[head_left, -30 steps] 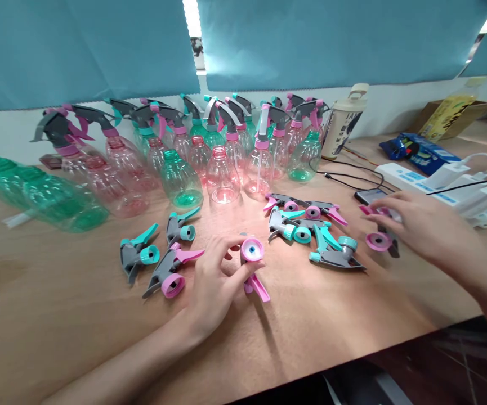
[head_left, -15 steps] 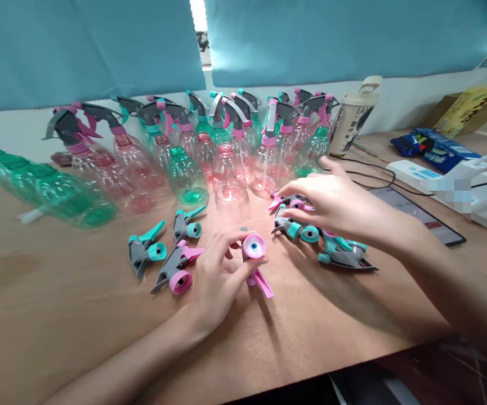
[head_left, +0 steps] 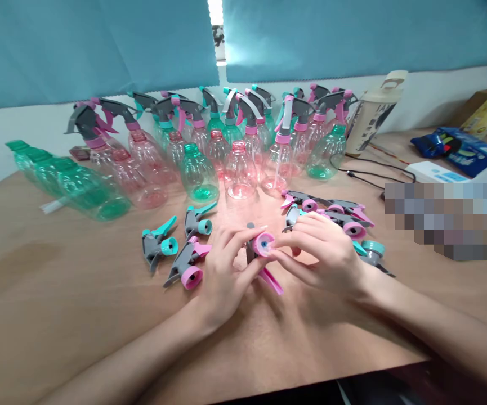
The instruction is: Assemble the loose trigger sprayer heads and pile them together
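My left hand grips a grey and pink trigger spray head, its collar opening facing me and its pink trigger pointing down. The thumb and fingers of my right hand come together at the collar's mouth; whatever small thing they pinch there is hidden. Left of my left hand lie a grey and pink spray head and two grey and teal ones, one of them a spray head with a teal collar. Beyond my right hand are several more, including a pink-collared spray head.
Behind my hands stand several clear pink and green bottles, among them an open pink bottle; many carry spray heads. Green bottles lean at the left. A tumbler, a black cable and a blue packet occupy the right.
My right hand has moved left and down from above the spray heads on the right to the collar of the held one. My left hand keeps its grip. The view has shifted slightly.
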A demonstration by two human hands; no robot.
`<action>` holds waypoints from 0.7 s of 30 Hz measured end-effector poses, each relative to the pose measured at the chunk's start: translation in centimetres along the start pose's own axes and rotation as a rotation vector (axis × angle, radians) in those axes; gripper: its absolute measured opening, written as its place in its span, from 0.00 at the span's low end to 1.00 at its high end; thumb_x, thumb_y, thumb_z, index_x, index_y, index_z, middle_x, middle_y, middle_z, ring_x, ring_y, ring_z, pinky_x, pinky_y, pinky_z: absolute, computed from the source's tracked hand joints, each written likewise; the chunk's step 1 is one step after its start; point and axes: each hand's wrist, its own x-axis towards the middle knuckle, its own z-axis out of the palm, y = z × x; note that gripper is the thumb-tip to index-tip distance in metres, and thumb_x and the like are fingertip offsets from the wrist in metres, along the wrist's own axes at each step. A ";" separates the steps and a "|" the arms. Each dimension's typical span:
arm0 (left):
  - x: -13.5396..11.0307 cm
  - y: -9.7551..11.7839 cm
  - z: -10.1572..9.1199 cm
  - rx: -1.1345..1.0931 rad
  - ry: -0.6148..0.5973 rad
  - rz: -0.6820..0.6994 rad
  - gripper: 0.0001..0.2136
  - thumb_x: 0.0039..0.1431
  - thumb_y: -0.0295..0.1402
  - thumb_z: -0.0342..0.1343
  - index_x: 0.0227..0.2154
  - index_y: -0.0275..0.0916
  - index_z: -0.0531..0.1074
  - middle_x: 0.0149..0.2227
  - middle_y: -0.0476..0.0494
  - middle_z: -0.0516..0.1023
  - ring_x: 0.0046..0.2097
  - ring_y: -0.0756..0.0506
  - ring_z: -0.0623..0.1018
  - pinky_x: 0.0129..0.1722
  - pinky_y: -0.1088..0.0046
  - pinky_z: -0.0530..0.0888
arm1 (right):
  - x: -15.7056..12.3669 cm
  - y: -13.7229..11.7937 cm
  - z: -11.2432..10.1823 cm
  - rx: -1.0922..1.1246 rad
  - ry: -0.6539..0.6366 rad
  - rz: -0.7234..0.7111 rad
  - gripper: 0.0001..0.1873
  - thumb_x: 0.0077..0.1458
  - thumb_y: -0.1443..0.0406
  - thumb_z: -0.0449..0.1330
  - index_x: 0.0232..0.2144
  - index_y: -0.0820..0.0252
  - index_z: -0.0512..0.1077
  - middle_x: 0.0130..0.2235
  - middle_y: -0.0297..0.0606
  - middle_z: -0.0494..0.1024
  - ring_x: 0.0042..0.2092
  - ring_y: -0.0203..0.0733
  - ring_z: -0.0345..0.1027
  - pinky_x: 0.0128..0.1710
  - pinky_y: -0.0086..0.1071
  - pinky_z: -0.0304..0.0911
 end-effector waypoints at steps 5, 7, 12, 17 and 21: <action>-0.2 -0.1 0.1 0.008 0.020 -0.001 0.15 0.59 0.30 0.59 0.49 0.44 0.70 0.41 0.46 0.71 0.41 0.46 0.72 0.41 0.69 0.70 | -0.3 -0.4 0.4 -0.146 -0.002 -0.014 0.05 0.58 0.65 0.59 0.34 0.60 0.75 0.19 0.32 0.75 0.23 0.37 0.67 0.25 0.33 0.57; -0.3 -0.1 0.2 0.005 0.006 0.003 0.14 0.60 0.30 0.58 0.49 0.44 0.70 0.41 0.46 0.71 0.42 0.46 0.72 0.41 0.69 0.71 | -0.6 -0.5 0.5 -0.126 -0.012 0.010 0.06 0.58 0.64 0.59 0.35 0.61 0.76 0.20 0.33 0.76 0.23 0.37 0.67 0.25 0.33 0.57; -0.5 0.0 0.2 0.011 0.008 0.000 0.14 0.60 0.30 0.58 0.49 0.44 0.69 0.41 0.46 0.71 0.42 0.46 0.73 0.41 0.69 0.72 | -1.3 -0.7 1.1 0.069 -0.026 0.192 0.10 0.61 0.64 0.56 0.41 0.58 0.76 0.25 0.34 0.79 0.22 0.35 0.66 0.27 0.32 0.61; -0.3 -0.2 0.2 0.043 0.037 0.020 0.14 0.59 0.30 0.59 0.48 0.43 0.70 0.40 0.46 0.71 0.41 0.46 0.72 0.41 0.69 0.72 | -1.5 -0.5 1.3 0.377 -0.098 0.401 0.11 0.60 0.62 0.56 0.43 0.56 0.75 0.23 0.30 0.77 0.21 0.34 0.67 0.23 0.28 0.63; -0.2 0.0 0.3 0.061 0.039 0.065 0.14 0.60 0.30 0.59 0.48 0.43 0.69 0.39 0.46 0.71 0.41 0.46 0.72 0.41 0.69 0.72 | -1.1 -0.3 0.8 0.403 -0.138 0.412 0.09 0.59 0.65 0.57 0.41 0.55 0.73 0.24 0.30 0.77 0.25 0.36 0.70 0.28 0.29 0.66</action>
